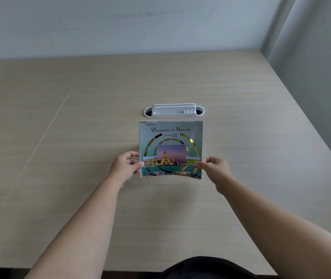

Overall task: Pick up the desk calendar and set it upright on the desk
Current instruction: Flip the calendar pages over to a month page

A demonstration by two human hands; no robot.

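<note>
Pale wooden desk (pixel 80 137): left hand (pixel 125 165) and right hand (pixel 215 168) pinched the desk calendar (pixel 170 137) (cover toward the camera) by its side edges, near a white organiser (pixel 173 110).

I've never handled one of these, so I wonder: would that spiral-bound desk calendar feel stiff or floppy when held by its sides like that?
Probably somewhat floppy: the desk calendar bows along its lower edge between the left hand and right hand. It seems light, since fingertip pinches alone carry it. The glossy cover might be a little slippery.

Head view, looking forward-down over desk (pixel 241 117).
</note>
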